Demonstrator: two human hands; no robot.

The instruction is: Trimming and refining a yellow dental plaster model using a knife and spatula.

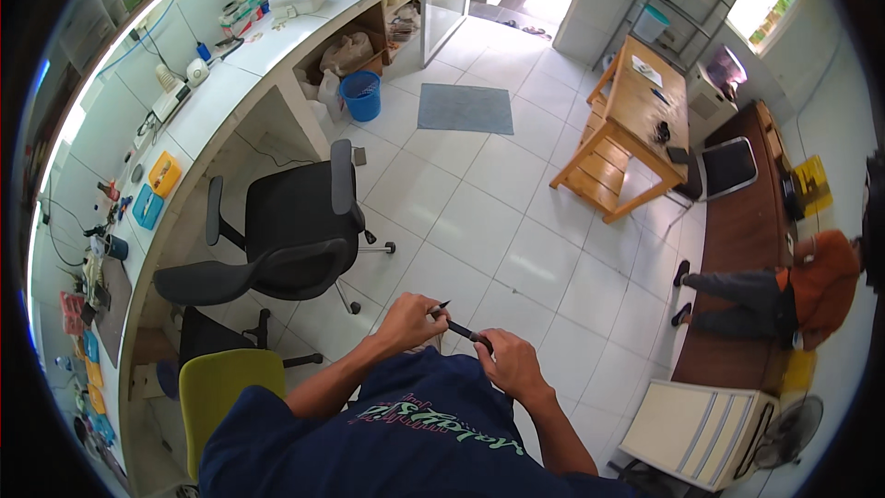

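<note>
In front of my dark blue shirt, both hands hold a slim black pen-like tool. My left hand pinches its upper left part, and a dark pointed tip shows just beyond those fingers. The fingers of my right hand are closed around the lower right end. Between the two hands a short stretch of the dark shaft is visible, tilted down to the right. I cannot tell whether the tip and the shaft are one piece.
A black office chair and a yellow-green chair stand at my left beside a curved, cluttered workbench. Ahead are a blue bucket and grey mat. A wooden table, a person and a white cabinet are at right.
</note>
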